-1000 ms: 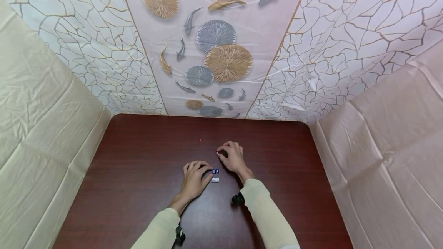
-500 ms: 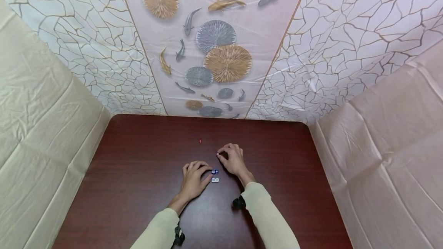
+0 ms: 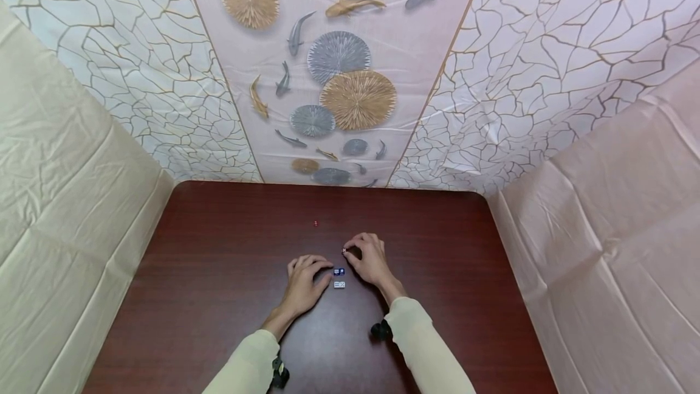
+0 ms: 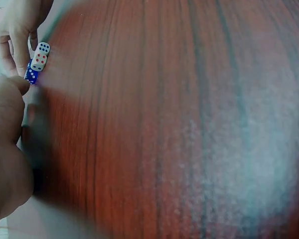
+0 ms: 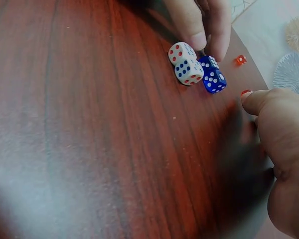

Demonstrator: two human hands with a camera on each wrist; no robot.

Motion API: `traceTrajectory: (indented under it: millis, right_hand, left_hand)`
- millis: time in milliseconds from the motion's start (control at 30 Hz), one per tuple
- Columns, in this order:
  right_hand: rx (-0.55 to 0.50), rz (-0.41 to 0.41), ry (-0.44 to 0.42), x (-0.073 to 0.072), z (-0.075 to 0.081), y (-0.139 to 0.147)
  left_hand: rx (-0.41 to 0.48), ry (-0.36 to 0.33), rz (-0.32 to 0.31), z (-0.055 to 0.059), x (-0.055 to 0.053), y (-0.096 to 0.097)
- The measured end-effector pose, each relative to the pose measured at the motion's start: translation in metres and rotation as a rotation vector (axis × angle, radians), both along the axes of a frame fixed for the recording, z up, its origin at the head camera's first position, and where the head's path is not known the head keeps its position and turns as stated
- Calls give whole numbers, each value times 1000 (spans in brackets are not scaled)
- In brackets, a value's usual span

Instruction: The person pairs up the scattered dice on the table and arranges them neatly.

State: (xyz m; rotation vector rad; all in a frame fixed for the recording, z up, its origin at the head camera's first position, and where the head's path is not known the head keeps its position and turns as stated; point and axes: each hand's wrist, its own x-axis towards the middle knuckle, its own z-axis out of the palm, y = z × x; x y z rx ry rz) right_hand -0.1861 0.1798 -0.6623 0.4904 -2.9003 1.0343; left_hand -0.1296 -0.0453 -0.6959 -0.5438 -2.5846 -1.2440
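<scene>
My right hand [image 3: 373, 260] pinches a small red die [image 3: 344, 250] between thumb and forefinger, just beyond the dice pairs. In the right wrist view only a sliver of that held red die [image 5: 246, 92] shows at the fingertip. Two blue dice [image 3: 339, 272] sit side by side on the table, and two white dice [image 3: 339, 285] stand as a pair nearer me. At the left end of the blue pair, my left hand [image 3: 302, 287] rests with thumb and forefinger spread apart, holding nothing. Another red die [image 3: 315, 224] lies alone farther back, left of my right hand.
The dark reddish-brown wooden table [image 3: 219, 230] runs back to a patterned cloth [image 3: 358, 99] with fish and round shapes. Beige cloth panels [image 3: 596, 248] flank both sides. A small black device [image 3: 381, 330] is worn on each wrist.
My right hand has come slightly toward me with the red die, nearer the blue pair. The left fingertips have drawn back a little to the left from the blue dice.
</scene>
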Motion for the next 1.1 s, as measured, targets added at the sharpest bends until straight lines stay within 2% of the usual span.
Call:
traceTrajectory:
  millis: [200, 467, 733, 867, 967, 1100]
  right_hand:
    - [-7, 20, 34, 6, -2, -1]
    - [-13, 26, 23, 11, -5, -2]
    - [-33, 7, 90, 14, -10, -4]
    - [-57, 14, 104, 14, -13, -4]
    - [-87, 25, 161, 13, -22, -2]
    - [-119, 28, 226, 10, -40, 1]
  left_hand:
    - [40, 36, 42, -2, 1, -2]
    - [68, 19, 51, 3, 2, -5]
    - [79, 91, 70, 2, -1, -9]
    - [81, 90, 72, 3, -3, -11]
    - [75, 81, 82, 3, -5, -13]
    - [63, 83, 107, 5, -9, -15]
